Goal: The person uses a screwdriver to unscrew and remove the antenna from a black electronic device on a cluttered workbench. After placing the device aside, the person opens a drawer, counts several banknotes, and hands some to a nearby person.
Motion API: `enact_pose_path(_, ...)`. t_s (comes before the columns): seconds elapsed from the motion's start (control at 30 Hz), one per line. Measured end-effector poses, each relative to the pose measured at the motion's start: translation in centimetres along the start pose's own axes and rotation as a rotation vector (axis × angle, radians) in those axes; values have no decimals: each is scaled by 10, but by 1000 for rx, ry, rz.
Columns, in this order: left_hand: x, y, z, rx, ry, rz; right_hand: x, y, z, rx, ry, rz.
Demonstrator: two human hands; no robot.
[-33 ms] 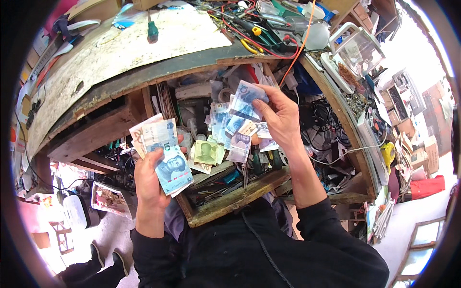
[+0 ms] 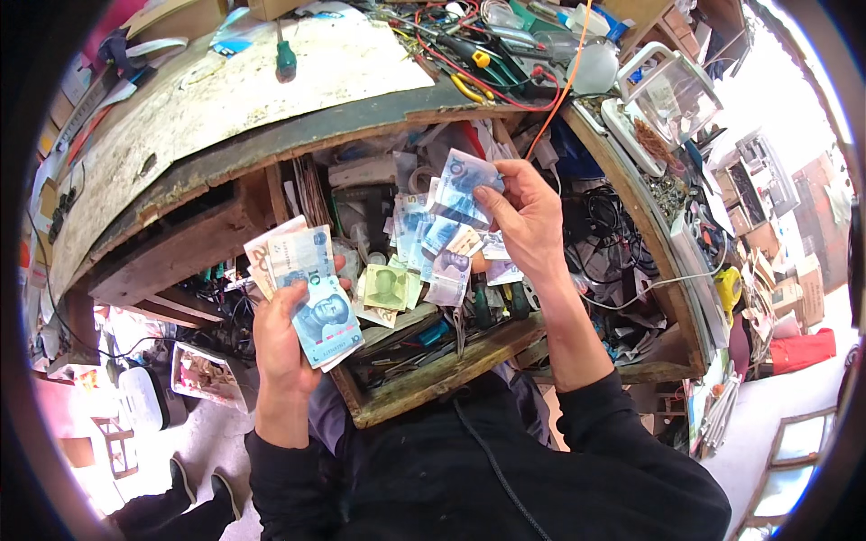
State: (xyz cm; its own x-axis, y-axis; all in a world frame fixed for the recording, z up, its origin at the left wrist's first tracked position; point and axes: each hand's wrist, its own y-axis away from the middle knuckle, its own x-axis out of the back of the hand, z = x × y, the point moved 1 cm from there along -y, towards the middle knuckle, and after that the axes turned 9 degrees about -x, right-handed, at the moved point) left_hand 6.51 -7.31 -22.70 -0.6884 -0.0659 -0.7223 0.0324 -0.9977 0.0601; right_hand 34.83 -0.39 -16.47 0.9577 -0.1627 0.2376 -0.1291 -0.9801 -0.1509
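A fanned stack of banknotes (image 2: 323, 316), blue ones over brownish ones, is gripped between the thumb and fingers of my left hand (image 2: 284, 334). My right hand (image 2: 525, 212) pinches a single blue banknote (image 2: 462, 185) by its right side, above an open wooden drawer (image 2: 433, 383). Inside the drawer, under and beside that note, loose notes lie scattered: a yellow-green banknote (image 2: 386, 288), a purplish banknote (image 2: 449, 278) and several blue ones. Pliers-like handles (image 2: 483, 307) show beneath them.
Above the drawer, a worn workbench top (image 2: 225, 117) bears a green-handled screwdriver (image 2: 285, 61) and a heap of tools and wires (image 2: 487, 63). Tangled black cables (image 2: 609, 225) fill the compartment at right. Someone's dark shoes (image 2: 203, 491) stand on the floor at lower left.
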Motion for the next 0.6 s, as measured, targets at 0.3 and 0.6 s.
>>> enact_pose_path(0.3,-11,-1,-19,107,37,13,-4,13,6,138,126,-166)
enact_pose_path(0.6,-12,-7,-26,117,43,21,-15,29,12,313,259,-456)
